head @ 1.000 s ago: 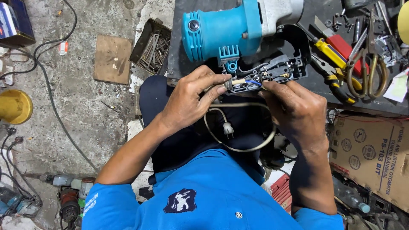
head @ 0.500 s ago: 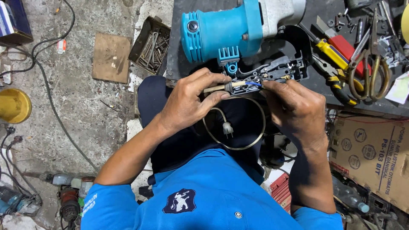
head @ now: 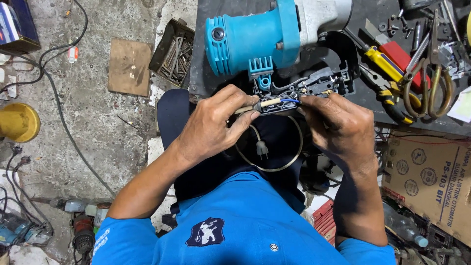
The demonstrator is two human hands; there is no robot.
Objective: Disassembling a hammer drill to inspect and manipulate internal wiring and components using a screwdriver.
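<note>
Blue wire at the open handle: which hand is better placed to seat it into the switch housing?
Probably the right hand: its fingertips sit by the blue wire at the black switch housing. The left hand is occupied pinching the cable end.

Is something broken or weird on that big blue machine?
Yes. The blue power tool has its black handle opened up, so the wires inside show. Both hands work there: the left hand holds a thin tool to it, and the right hand pinches a blue wire.
</note>
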